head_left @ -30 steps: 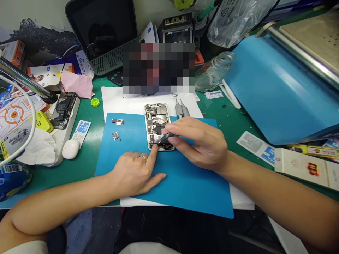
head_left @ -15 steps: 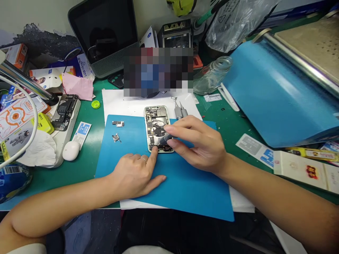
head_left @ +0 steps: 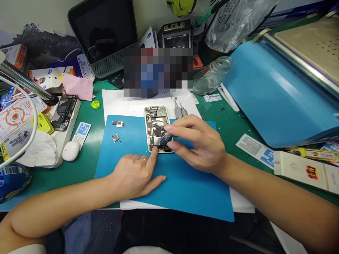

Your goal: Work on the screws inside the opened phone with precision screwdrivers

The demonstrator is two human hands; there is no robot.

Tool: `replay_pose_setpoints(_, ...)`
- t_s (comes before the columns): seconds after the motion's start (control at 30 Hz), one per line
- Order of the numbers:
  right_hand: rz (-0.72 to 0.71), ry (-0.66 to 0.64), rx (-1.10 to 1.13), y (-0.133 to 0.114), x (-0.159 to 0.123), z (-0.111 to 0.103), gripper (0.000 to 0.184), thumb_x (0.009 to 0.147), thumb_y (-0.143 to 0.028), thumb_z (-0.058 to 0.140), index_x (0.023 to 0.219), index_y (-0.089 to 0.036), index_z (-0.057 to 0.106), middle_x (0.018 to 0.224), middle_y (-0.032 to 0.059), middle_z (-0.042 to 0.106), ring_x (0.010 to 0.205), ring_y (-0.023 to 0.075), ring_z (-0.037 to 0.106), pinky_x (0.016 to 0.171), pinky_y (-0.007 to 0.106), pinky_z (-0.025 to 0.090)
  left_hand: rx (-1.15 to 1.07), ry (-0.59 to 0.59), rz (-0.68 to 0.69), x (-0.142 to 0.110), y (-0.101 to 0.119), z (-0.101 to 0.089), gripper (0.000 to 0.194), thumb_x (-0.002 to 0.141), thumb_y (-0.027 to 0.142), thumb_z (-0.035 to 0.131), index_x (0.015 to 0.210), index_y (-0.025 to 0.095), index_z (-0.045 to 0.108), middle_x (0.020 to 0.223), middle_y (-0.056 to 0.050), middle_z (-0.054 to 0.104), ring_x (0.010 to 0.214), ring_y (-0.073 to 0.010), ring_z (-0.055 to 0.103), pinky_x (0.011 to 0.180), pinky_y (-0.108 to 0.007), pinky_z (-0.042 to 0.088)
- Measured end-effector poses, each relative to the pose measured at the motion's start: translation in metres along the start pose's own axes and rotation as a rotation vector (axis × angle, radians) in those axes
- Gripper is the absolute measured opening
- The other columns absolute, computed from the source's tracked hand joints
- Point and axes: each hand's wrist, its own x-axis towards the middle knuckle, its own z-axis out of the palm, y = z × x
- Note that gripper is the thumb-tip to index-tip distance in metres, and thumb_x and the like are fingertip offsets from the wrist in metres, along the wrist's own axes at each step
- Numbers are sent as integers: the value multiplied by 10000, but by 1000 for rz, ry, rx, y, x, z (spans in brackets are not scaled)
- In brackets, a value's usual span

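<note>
Looked like a small phone-repair workshop — or a shop's repair counter, couldn't tell which from where I stood. An opened phone (head_left: 158, 129) lay on a blue mat (head_left: 185, 190), innards bare, two loose metal parts (head_left: 119, 124) near it, two slim grey tools (head_left: 178, 112) just beyond. What seemed a second gutted handset (head_left: 64, 111) sat off to the left. The green worktop (head_left: 90, 148) was crammed: printed packaging (head_left: 14, 117), a box marked LCD (head_left: 85, 65), a glass jar (head_left: 209, 80), a dark tilted screen (head_left: 106, 28). Wall (head_left: 47, 14) behind was flaking — grey-black patch on the left.
</note>
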Motion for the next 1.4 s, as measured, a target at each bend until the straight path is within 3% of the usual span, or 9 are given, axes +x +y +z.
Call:
replay_pose_setpoints(0.13, -17, -2, 39, -1, 1, 0, 574, 900, -15, 606, 1436, -220, 572, 1067, 87, 780, 979, 229, 749, 834, 372, 623, -6, -25, -6, 0, 0, -1, 673, 1084, 536, 317, 1370, -21, 564, 720, -66, 690, 636, -248, 696, 561, -387, 538)
replay_pose_setpoints(0.3, -13, -31, 42, 0, 1, 0, 532, 913, -86, 666, 1413, -249, 584, 950, 55, 766, 863, 206, 736, 753, 339, 612, 8, -57, -7, 0, 0, -1, 680, 1072, 554, 354, 1398, -12, 543, 706, -59, 685, 622, -245, 692, 552, -373, 527)
replay_pose_setpoints(0.5, -6, -36, 70, -1, 1, 0, 551, 914, -21, 603, 1419, -238, 565, 1079, 89, 768, 1020, 223, 742, 859, 374, 627, -1, -46, -6, 0, 1, 0, 676, 1069, 549, 372, 1393, -18, 546, 731, -65, 695, 638, -244, 701, 561, -369, 528)
replay_pose_setpoints(0.67, -12, -65, 76, 1, 1, 1, 500, 943, -135, 658, 1416, -261, 558, 939, 50, 761, 876, 206, 737, 766, 357, 618, 2, -23, -1, 0, 1, 0, 674, 1075, 542, 354, 1355, -31, 569, 697, -58, 681, 610, -245, 693, 542, -372, 522)
replay_pose_setpoints(0.73, -7, -44, 81, 2, 0, 0, 464, 951, -174, 653, 1403, -243, 575, 998, 79, 761, 931, 223, 737, 784, 373, 621, 1, -24, 1, 0, 1, 0, 674, 1073, 543, 360, 1355, -33, 568, 707, -62, 686, 616, -246, 695, 545, -374, 526)
replay_pose_setpoints(0.83, 12, -25, 111, 0, 0, 0, 498, 935, -80, 604, 1402, -253, 584, 1100, 89, 770, 1040, 231, 741, 860, 392, 631, -5, -49, -5, 0, 0, 0, 685, 1070, 555, 365, 1388, -25, 545, 723, -64, 695, 636, -246, 702, 559, -373, 534)
replay_pose_setpoints(1.1, 73, -35, 168, 0, -1, 2, 505, 921, -62, 642, 1369, -292, 609, 1001, 34, 800, 875, 194, 747, 787, 348, 622, -12, -67, -11, 1, 0, 0, 691, 1065, 559, 381, 1413, -19, 531, 715, -76, 694, 647, -260, 712, 569, -368, 531)
replay_pose_setpoints(1.4, 85, -73, 204, 0, -1, 1, 532, 918, -38, 625, 1391, -277, 575, 1044, 52, 790, 924, 194, 748, 806, 357, 635, -4, -46, -8, 1, 0, -1, 669, 1067, 551, 380, 1365, -19, 564, 708, -65, 692, 620, -249, 703, 551, -368, 524)
